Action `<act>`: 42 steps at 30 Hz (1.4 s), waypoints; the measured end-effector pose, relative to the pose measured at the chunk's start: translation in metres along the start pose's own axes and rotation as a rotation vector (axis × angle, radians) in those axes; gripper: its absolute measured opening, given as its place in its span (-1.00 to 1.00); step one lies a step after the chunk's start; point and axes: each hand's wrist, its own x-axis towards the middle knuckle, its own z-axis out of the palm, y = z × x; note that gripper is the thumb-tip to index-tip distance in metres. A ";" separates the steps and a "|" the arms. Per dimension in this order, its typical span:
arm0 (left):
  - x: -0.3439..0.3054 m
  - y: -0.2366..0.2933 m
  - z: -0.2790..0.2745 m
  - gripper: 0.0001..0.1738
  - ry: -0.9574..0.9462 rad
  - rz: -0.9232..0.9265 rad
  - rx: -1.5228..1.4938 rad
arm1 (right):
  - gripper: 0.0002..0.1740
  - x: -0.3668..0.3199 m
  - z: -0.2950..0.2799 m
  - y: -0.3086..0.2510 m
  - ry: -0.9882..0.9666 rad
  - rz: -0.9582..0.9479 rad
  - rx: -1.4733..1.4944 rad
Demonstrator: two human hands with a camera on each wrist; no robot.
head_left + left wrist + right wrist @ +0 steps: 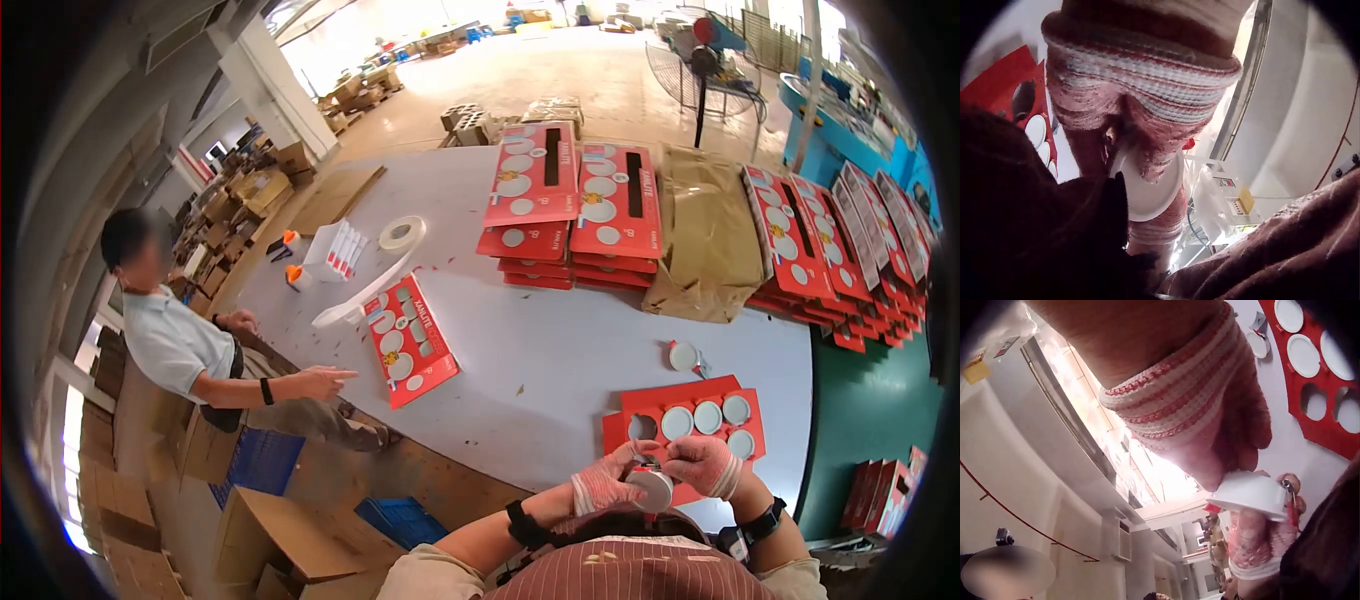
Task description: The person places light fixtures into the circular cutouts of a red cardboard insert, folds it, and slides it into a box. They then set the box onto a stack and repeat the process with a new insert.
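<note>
A round white light fitting (650, 490) with a metal clip (1288, 486) at its side is held between two gloved hands, close to the person's body. My left hand (608, 481) grips it, the thumb lying across its white face in the left wrist view. My right hand (704, 466) has its fingers curled, fingertips at the fitting's rim (1235, 487) in the right wrist view. Just beyond the hands lies a red card panel (632, 400) with round holes. Several white fittings (707, 417) sit in it, and one hole (643, 427) shows dark.
Another fitting (684, 356) lies loose beyond the panel. Stacks of red packaging (615, 200) and brown paper (705, 230) stand at the back. A filled red box (410, 340), white tape roll (402, 234) and orange-capped bottles (294, 275) are leftward. Another person (160, 340) points toward the box.
</note>
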 end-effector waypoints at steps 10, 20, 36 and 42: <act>-0.011 -0.010 0.004 -0.44 -0.038 -0.011 -0.340 | -0.91 0.016 0.013 0.026 -0.024 -0.028 0.146; 0.028 -0.056 -0.015 -0.66 0.286 0.429 0.006 | -0.91 0.010 0.008 0.050 0.161 -0.314 -0.285; 0.025 -0.077 -0.071 -0.10 0.398 -0.213 0.130 | -0.74 0.013 -0.010 0.089 0.281 0.220 -0.002; 0.060 -0.139 -0.161 -0.30 0.662 -0.340 0.766 | -0.66 0.032 -0.021 0.112 0.373 0.328 -0.096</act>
